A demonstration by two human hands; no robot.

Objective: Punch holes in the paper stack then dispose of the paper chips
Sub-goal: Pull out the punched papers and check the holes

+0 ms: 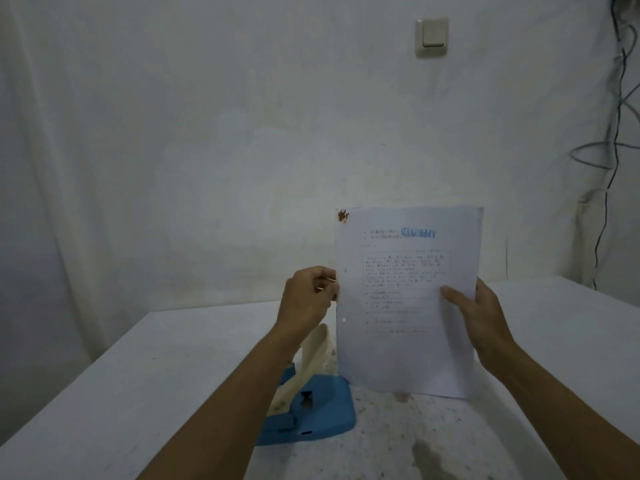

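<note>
- Head view, writing: a blue stamp reading "APPROVED" is seen near the top of the paper stack (408, 303), upside down from this side; the lines of small black print and the boxed paragraph below it are too blurred to be read.
- No brand or label can be made out on the hole punch (311, 407).
- Left hand (310, 299): its grip is closed on the left edge of the paper stack, the edge pinched between thumb and curled fingers about halfway up the sheet.
- Right hand (479, 318): the right edge is clasped — the thumb is laid across the printed face, the fingers are hidden behind the sheets.
- The paper stack is held upright in the air above the tabletop (145, 375), between the two hands; one punched hole is seen low on its left margin, and a fainter mark higher up cannot be told for certain.
- The hole punch — blue base, cream lever raised — is stood on the tabletop below the left forearm, just left of the stack's lower corner.
- A light switch (432, 37) is mounted on the wall, and cables (620, 109) are hung at the right edge.
</note>
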